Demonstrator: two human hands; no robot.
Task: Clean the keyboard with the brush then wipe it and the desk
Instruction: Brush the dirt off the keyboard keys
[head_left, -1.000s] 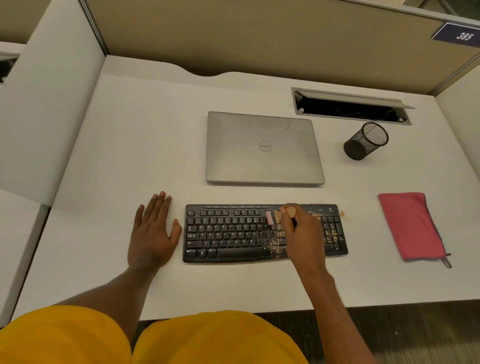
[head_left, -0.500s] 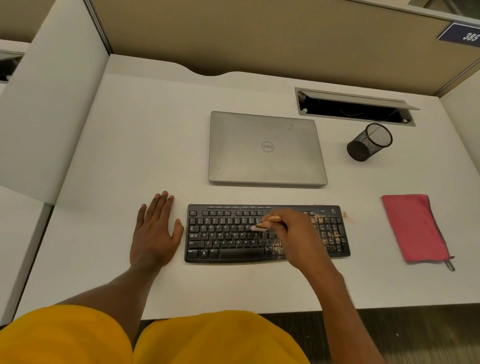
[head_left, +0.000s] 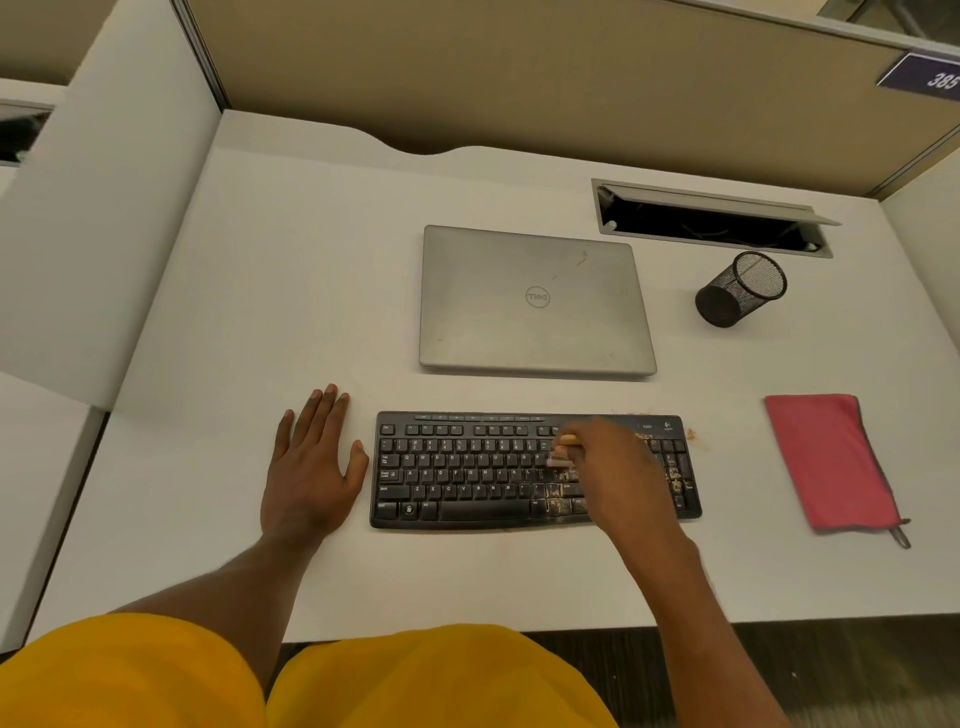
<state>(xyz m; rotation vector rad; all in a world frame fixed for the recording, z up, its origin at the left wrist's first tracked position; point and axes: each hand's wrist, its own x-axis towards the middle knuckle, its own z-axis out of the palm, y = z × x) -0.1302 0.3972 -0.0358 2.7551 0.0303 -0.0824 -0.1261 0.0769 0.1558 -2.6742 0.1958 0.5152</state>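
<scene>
A black keyboard (head_left: 467, 470) lies on the white desk (head_left: 291, 291), with tan crumbs scattered over its right half and a few on the desk by its top right corner. My right hand (head_left: 615, 467) hovers over the keyboard's right-middle part and grips a small brush (head_left: 563, 453) with a wooden handle, its bristles down on the keys. My left hand (head_left: 311, 462) rests flat on the desk just left of the keyboard, fingers straight. A folded red cloth (head_left: 826, 457) lies to the right of the keyboard.
A closed silver laptop (head_left: 535, 301) sits behind the keyboard. A black mesh pen cup (head_left: 740, 288) lies tipped on its side at the back right, near an open cable tray (head_left: 711, 221). Cubicle partitions wall in the left, back and right.
My right hand swept the brush from the upper row leftward to the keyboard's middle, then drew it back right. My left hand has stayed flat on the desk.
</scene>
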